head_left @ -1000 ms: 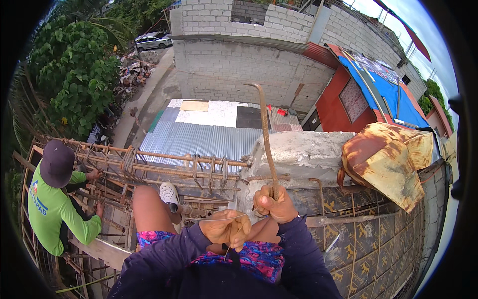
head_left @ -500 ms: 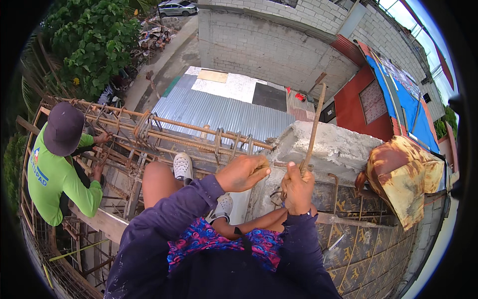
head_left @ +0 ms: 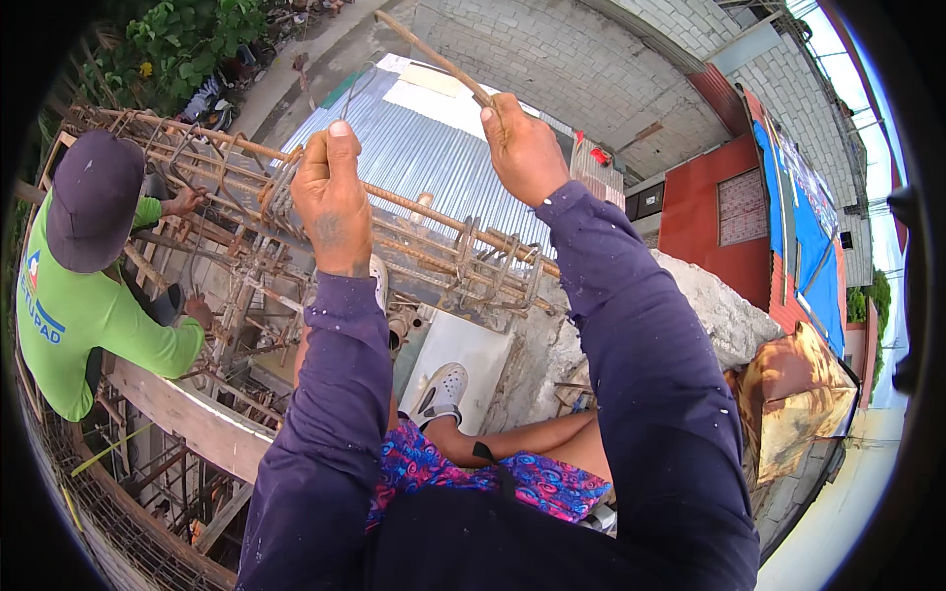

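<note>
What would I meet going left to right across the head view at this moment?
Co-worker in a green shirt → left hand → lower white shoe → right hand → red wall → blue tarp.

Slanted rusty rod (head_left: 434,55) in right hand (head_left: 527,150), wire (head_left: 349,94) in left hand (head_left: 333,202)

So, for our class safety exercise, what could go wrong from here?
The right hand grips a rusty rod with a metal roof below; if the grip slipped, the rod might fall onto it. The left hand seems to pinch a thin wire, which could scratch if it sprang loose. A clog gives little protection near exposed rebar, so a misstep might cause injury.
</note>
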`<state>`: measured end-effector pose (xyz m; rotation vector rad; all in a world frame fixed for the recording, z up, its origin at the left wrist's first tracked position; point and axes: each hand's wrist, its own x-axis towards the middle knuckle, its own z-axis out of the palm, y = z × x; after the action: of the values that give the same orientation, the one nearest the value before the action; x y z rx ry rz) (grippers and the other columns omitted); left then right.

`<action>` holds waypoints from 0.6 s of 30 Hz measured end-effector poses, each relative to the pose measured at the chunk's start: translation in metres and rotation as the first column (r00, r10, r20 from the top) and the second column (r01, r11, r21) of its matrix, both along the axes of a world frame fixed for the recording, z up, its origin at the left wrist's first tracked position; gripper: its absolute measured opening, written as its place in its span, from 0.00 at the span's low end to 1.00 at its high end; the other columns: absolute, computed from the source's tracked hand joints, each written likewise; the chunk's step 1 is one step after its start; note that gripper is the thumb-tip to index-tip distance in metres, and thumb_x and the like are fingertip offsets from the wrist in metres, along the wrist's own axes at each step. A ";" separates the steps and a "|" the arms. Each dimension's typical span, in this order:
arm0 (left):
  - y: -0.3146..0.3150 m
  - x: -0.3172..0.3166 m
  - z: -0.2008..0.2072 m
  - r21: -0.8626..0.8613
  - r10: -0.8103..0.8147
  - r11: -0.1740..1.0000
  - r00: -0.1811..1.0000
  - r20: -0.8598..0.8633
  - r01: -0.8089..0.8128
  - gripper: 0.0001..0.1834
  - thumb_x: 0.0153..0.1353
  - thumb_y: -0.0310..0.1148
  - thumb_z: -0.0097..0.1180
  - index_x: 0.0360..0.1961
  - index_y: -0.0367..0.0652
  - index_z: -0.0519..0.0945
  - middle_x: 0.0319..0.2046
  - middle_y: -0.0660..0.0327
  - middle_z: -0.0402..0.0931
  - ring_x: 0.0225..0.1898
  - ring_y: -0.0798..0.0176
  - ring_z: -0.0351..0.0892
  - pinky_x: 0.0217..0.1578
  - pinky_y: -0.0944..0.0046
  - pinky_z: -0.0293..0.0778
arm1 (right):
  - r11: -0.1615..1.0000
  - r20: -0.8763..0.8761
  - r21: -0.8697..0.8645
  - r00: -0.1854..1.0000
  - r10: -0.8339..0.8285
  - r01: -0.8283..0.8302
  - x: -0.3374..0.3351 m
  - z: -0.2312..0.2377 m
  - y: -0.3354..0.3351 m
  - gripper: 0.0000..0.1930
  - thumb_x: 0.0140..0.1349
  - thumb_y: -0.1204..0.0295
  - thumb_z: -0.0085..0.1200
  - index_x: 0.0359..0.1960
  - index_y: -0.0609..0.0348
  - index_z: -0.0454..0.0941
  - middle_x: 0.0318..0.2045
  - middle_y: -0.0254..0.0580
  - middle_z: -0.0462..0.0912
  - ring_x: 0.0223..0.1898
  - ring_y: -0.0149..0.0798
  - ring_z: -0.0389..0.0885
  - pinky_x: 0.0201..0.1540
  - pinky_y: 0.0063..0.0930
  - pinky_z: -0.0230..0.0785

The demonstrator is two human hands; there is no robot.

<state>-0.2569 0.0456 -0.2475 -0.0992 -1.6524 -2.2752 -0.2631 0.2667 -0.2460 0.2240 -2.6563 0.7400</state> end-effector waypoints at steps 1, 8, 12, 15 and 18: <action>-0.004 -0.002 -0.001 0.073 0.039 0.996 0.999 0.017 -0.041 0.18 0.72 0.42 0.51 0.25 0.47 0.72 0.23 0.74 0.60 0.25 0.79 0.52 0.25 0.74 0.50 | 0.998 0.128 0.011 0.990 -0.055 0.054 -0.011 -0.005 -0.006 0.18 0.74 0.60 0.39 0.42 0.66 0.69 0.22 0.58 0.80 0.28 0.63 0.81 0.31 0.54 0.72; -0.029 -0.019 -0.009 0.020 0.100 0.995 0.992 0.081 -0.102 0.18 0.72 0.42 0.49 0.25 0.45 0.73 0.22 0.73 0.61 0.25 0.78 0.55 0.25 0.74 0.52 | 0.605 0.848 0.527 0.412 -0.332 -0.597 -0.006 -0.056 -0.007 0.13 0.63 0.73 0.50 0.46 0.64 0.79 0.41 0.57 0.84 0.45 0.56 0.84 0.44 0.46 0.77; -0.027 -0.018 -0.008 -0.044 0.043 0.998 0.993 0.113 -0.038 0.19 0.73 0.43 0.49 0.27 0.42 0.76 0.21 0.73 0.61 0.24 0.78 0.54 0.24 0.72 0.52 | 0.807 0.650 0.553 0.712 -0.265 -0.205 -0.021 -0.062 -0.003 0.13 0.62 0.74 0.51 0.45 0.67 0.79 0.41 0.58 0.84 0.44 0.57 0.84 0.44 0.46 0.77; -0.029 -0.016 -0.009 -0.090 -0.009 0.996 0.986 0.167 0.025 0.18 0.72 0.42 0.49 0.29 0.42 0.78 0.18 0.74 0.60 0.21 0.78 0.52 0.21 0.72 0.51 | 0.940 0.489 0.341 0.852 -0.189 0.013 -0.016 -0.076 0.005 0.13 0.61 0.75 0.51 0.44 0.69 0.79 0.41 0.58 0.84 0.44 0.57 0.84 0.43 0.46 0.78; -0.036 -0.015 -0.015 -0.134 -0.063 0.987 0.980 0.188 0.089 0.17 0.72 0.41 0.50 0.31 0.41 0.80 0.17 0.74 0.59 0.19 0.78 0.51 0.20 0.71 0.50 | 0.692 0.834 0.536 0.427 -0.348 -0.484 0.023 -0.096 0.023 0.13 0.64 0.72 0.48 0.43 0.70 0.78 0.38 0.62 0.84 0.42 0.58 0.84 0.44 0.48 0.77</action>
<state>-0.2717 0.0092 -0.2630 0.0145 -1.9347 -2.2796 -0.2401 0.2897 -0.3421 0.1512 -3.9407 -0.5232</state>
